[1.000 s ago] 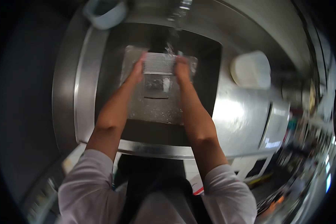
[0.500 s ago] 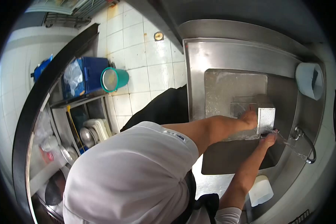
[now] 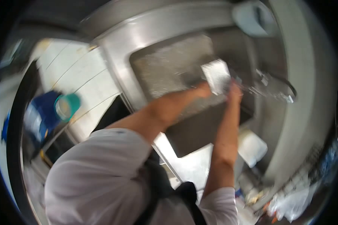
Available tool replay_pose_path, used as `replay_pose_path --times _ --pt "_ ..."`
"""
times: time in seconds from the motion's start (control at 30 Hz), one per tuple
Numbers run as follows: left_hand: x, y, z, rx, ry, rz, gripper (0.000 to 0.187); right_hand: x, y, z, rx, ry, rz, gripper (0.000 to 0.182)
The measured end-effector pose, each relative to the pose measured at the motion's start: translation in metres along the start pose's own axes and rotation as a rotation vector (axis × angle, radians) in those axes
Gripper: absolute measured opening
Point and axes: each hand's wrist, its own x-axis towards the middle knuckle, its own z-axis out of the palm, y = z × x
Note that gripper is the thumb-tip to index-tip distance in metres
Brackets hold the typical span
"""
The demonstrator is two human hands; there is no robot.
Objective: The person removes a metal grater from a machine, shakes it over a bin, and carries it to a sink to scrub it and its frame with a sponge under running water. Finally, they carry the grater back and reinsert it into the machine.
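Observation:
A box-shaped, perforated metal piece point(image 3: 216, 76), like a grater, is held over the sink basin point(image 3: 169, 69). My left hand point(image 3: 204, 90) grips its lower left side. At its right end, my right hand point(image 3: 234, 91) is closed against it, with the fingers blurred by motion. Water from the curved faucet point(image 3: 293, 90) runs toward my right hand and the metal piece. Cloudy water with ripples lies in the basin.
A white container point(image 3: 253, 147) stands on the sink's near right edge, and a round white container point(image 3: 253, 18) at the far corner. A green bucket point(image 3: 68, 107) and blue crate point(image 3: 45, 108) are at left. Plastic bags point(image 3: 293, 202) lie lower right.
The view has turned and shifted, so the sink and hands appear further left and higher. Both hands still hold the metal piece, which looks tilted. The white container and bags show more at lower right.

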Motion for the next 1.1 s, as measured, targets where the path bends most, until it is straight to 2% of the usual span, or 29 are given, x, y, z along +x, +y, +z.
replay_pose_path --times 0.03,0.07,0.1,0.13,0.17,0.2,0.27,0.3,0.37,0.4,0.43,0.47,0.57,0.63,0.67,0.73,0.77,0.8,0.87,0.93,0.97,1.03,1.1 --pt "-0.023 0.042 -0.027 0.031 -0.097 -0.2 0.045 0.007 0.012 0.004 0.087 0.051 -0.088 0.049" --pt "-0.013 -0.001 0.009 -0.618 0.002 -0.003 0.038 0.013 0.023 0.007 0.172 0.095 -0.182 0.054" --pt "-0.016 0.007 0.005 -0.725 -0.002 -0.066 0.041 0.019 0.034 0.009 0.25 0.131 -0.278 0.06" --pt "-0.013 -0.001 0.01 -0.768 0.01 -0.113 0.04 0.033 0.046 0.013 0.345 0.067 -0.373 0.057" --pt "-0.03 0.024 -0.01 -0.779 0.031 -0.127 0.037 0.017 0.037 0.015 0.428 0.13 -0.249 0.052" --pt "-0.026 0.019 -0.01 -0.813 0.024 -0.139 0.036 0.017 0.04 0.014 0.491 0.135 -0.308 0.049" --pt "-0.009 0.009 -0.01 -0.88 0.025 -0.162 0.033 0.014 0.044 0.018 0.81 -0.013 -0.29 0.046" --pt "-0.016 0.034 -0.022 -0.96 0.074 -0.11 0.025 0.009 0.041 0.019 0.769 0.008 -0.287 0.048" --pt "-0.009 0.059 -0.039 -1.062 0.13 -0.24 0.031 -0.017 0.025 0.018 0.679 0.051 -0.269 0.051" --pt "-0.004 0.065 -0.039 -1.112 0.158 -0.313 0.034 -0.043 0.012 0.013 0.592 0.058 -0.376 0.051" --pt "0.005 0.062 -0.044 -1.14 0.135 -0.327 0.041 -0.036 0.022 0.022 0.551 0.085 -0.471 0.052" --pt "0.014 0.058 -0.052 -1.185 0.104 -0.335 0.039 -0.028 0.029 0.031 0.509 0.11 -0.571 0.053" --pt "0.032 0.054 -0.072 -1.375 0.029 -0.36 0.034 -0.021 0.046 0.041 0.014 0.343 -0.733 0.054" --pt "0.037 0.062 -0.088 -1.574 0.004 -0.363 0.031 0.024 0.094 0.055 0.023 0.329 -0.548 0.054" --pt "0.039 0.063 -0.092 -1.564 0.069 -0.401 0.031 0.039 0.107 0.059 0.027 0.32 -0.46 0.055" --pt "0.038 0.071 -0.1 -1.577 0.14 -0.413 0.034 0.024 0.1 0.061 0.448 0.222 -0.423 0.052" --pt "0.035 0.078 -0.103 -1.602 0.147 -0.388 0.036 0.01 0.094 0.066 0.459 0.257 -0.465 0.051" --pt "0.03 0.089 -0.102 -1.575 0.212 -0.447 0.036 -0.009 0.084 0.07 0.47 0.292 -0.507 0.05" --pt "0.026 0.108 -0.1 -1.517 0.344 -0.559 0.037 -0.067 0.042 0.073 0.087 0.531 -0.705 0.048" --pt "0.031 0.106 -0.105 -1.468 0.393 -0.563 0.037 -0.053 0.049 0.064 0.139 0.451 -0.72 0.051" --pt "0.027 0.101 -0.104 -1.439 0.414 -0.581 0.037 -0.034 0.063 0.058 0.138 0.453 -0.68 0.051" --pt "0.01 0.108 -0.115 -1.585 0.372 -0.457 0.034 0.018 0.106 0.052 0.191 0.46 -0.483 0.052" --pt "0.003 0.116 -0.129 -1.675 0.358 -0.381 0.033 0.011 0.116 0.036 0.181 0.525 -0.346 0.051"
